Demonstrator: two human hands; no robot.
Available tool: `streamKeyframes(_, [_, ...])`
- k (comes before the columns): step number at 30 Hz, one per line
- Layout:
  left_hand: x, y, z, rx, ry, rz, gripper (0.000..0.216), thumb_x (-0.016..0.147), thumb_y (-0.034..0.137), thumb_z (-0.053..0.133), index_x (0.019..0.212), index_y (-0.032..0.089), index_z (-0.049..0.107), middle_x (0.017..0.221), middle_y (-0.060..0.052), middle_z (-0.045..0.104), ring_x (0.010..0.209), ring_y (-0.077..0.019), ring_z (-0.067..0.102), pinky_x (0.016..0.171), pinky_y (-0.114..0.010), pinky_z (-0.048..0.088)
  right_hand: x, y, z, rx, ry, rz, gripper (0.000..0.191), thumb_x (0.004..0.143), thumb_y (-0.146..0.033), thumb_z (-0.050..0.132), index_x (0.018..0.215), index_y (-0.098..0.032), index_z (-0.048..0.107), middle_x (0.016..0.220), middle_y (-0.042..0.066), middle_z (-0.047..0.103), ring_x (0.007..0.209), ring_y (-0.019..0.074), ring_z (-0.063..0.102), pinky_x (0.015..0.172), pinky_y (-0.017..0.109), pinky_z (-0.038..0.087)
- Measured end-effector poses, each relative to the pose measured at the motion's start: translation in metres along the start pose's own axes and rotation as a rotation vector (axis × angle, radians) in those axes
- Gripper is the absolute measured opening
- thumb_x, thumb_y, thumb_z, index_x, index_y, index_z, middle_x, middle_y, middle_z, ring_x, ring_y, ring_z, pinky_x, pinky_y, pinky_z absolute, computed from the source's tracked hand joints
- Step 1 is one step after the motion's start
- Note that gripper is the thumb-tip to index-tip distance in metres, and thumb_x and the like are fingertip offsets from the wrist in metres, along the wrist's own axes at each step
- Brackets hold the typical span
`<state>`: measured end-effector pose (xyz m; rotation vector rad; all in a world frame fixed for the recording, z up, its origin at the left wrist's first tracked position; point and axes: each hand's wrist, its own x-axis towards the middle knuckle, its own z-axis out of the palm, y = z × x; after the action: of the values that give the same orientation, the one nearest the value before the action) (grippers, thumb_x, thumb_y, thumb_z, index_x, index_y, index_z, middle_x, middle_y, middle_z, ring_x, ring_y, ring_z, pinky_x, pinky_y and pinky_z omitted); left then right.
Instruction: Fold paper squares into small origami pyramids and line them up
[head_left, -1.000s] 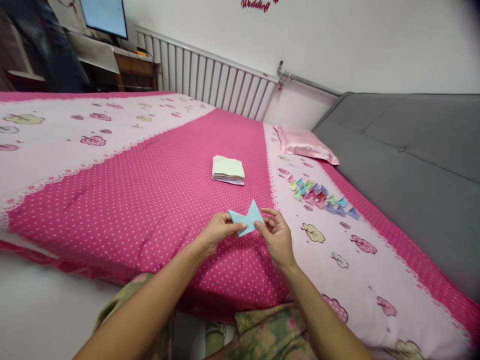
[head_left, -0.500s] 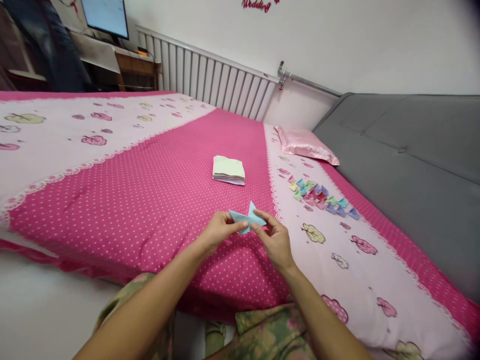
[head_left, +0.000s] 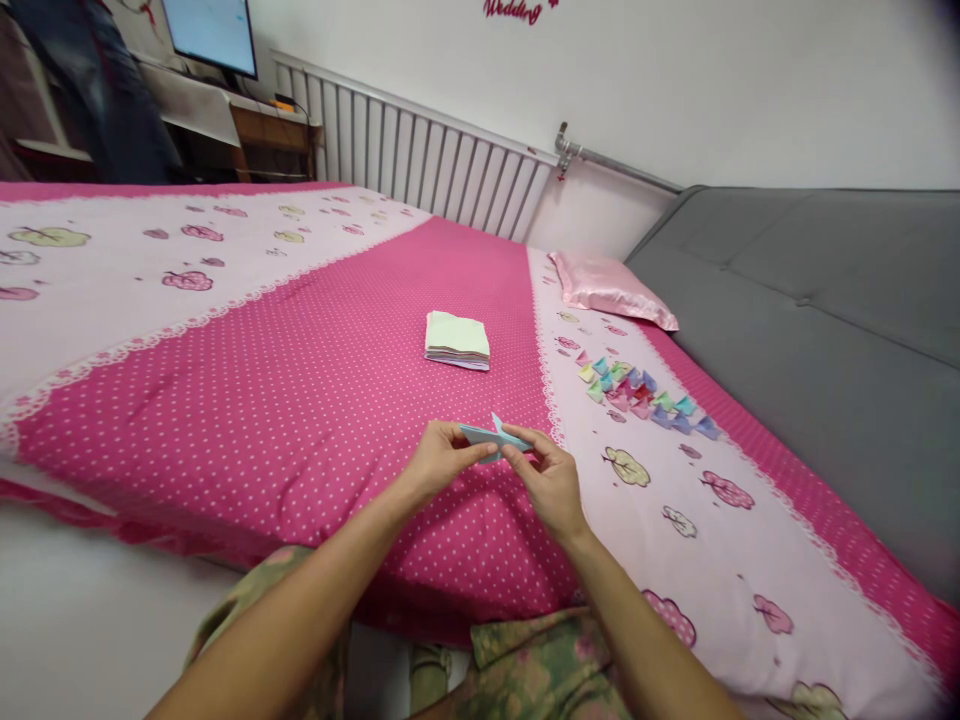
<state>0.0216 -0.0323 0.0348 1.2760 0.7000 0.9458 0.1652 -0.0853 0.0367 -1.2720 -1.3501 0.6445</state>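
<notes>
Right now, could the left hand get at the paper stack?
Probably yes, if it lets go: the left hand pinches the folded blue paper, but only pink bedspread shows between the hand and the paper stack.

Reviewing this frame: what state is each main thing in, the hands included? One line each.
Left hand: closed, pinching the left end of the blue paper
Right hand: closed, pinching its right end
Blue paper: folded, one point sticking up
Bedspread: spread out, wrinkled near the hands
Paper stack: piled up, pale green sheet on top
Small colored papers: folded, grouped together
Pillow: lying on the bedspread
Monitor: screen lit
</notes>
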Motion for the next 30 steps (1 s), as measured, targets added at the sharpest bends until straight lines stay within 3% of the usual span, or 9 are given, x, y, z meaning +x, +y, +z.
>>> streamKeyframes(7, [0.0000, 0.0027, 0.0003, 0.021, 0.008, 0.013, 0.021, 0.057, 0.031, 0.072, 0.070, 0.015, 0.071, 0.067, -0.003, 0.071, 0.063, -0.0152, 0.062, 0.065, -0.028, 0.048, 0.0005, -0.0024, -0.0013, -0.036, 0.010, -0.031, 0.020, 0.074, -0.034, 0.060, 0.089, -0.023, 0.069, 0.093, 0.006, 0.060, 0.091, 0.0192, 0.056, 0.068, 0.027, 0.047])
streamKeyframes(20, [0.0018, -0.0024, 0.0007, -0.105, 0.067, -0.023, 0.032, 0.049, 0.027, 0.077, 0.071, 0.014, 0.058, 0.063, 0.000, 0.066, 0.059, -0.0120, 0.061, 0.063, -0.027, 0.048, -0.0009, -0.0026, -0.0014, -0.048, -0.027, 0.009, 0.019, 0.076, -0.033, 0.057, 0.083, -0.021, 0.070, 0.076, 0.002, 0.067, 0.070, 0.0174, 0.059, 0.064, 0.029, 0.046])
streamKeyframes(24, [0.0024, -0.0034, -0.0018, 0.011, -0.016, -0.012, 0.030, 0.055, 0.032, 0.073, 0.077, 0.012, 0.065, 0.068, -0.004, 0.067, 0.061, -0.0129, 0.060, 0.064, -0.027, 0.046, -0.0004, -0.0038, -0.0016, -0.030, -0.032, 0.033, 0.018, 0.075, -0.033, 0.058, 0.081, -0.021, 0.070, 0.075, 0.001, 0.068, 0.070, 0.0176, 0.060, 0.065, 0.029, 0.046])
streamKeyframes(30, [0.0038, -0.0072, -0.0054, 0.217, -0.053, 0.031, 0.028, 0.063, 0.038, 0.067, 0.072, 0.011, 0.068, 0.061, -0.002, 0.063, 0.054, -0.0102, 0.052, 0.051, -0.022, 0.037, 0.0004, -0.0033, -0.0020, -0.012, -0.007, 0.115, 0.020, 0.074, -0.034, 0.060, 0.081, -0.019, 0.071, 0.068, 0.000, 0.066, 0.059, 0.0133, 0.055, 0.057, 0.025, 0.043])
